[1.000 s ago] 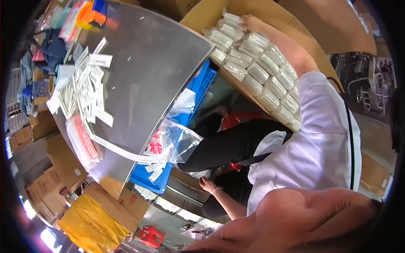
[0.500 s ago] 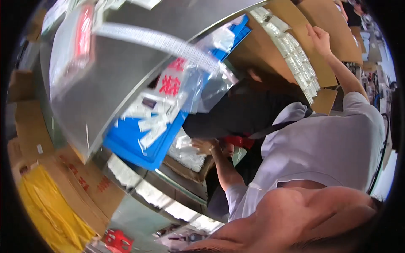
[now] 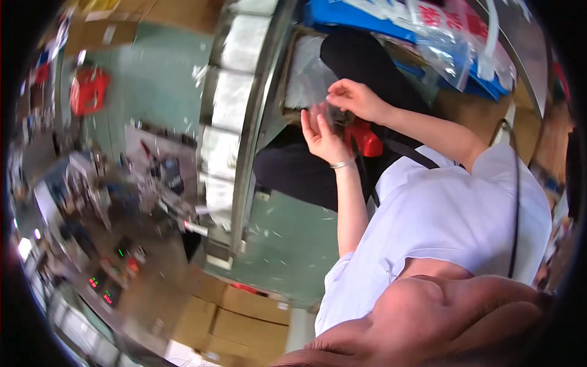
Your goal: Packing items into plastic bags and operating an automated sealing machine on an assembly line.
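In front of my lap, both hands are close together at a thin, clear plastic bag (image 3: 317, 78). My left hand (image 3: 325, 142), with a bracelet at the wrist, has its fingers raised and holds the lower part of the bag between them. My right hand (image 3: 362, 101) has its thumb and fingers pinched at the side of the bag. Just beyond the bag stands an open carton (image 3: 286, 92) with pale, plastic-wrapped contents, partly hidden by my knee. Motion blur hides what, if anything, is inside the bag.
A conveyor (image 3: 251, 116) with white packets runs to my left. A blue tray (image 3: 330, 13) and bags with red print (image 3: 437, 24) lie at the upper right, near a metal table (image 3: 526, 37). A red plastic object (image 3: 367, 139) sits between my legs; flattened cardboard (image 3: 251, 318) lies lower left.
The view has swung left. My right hand has come away from the large carton of packets to join my left hand. A clear bag is now between them.
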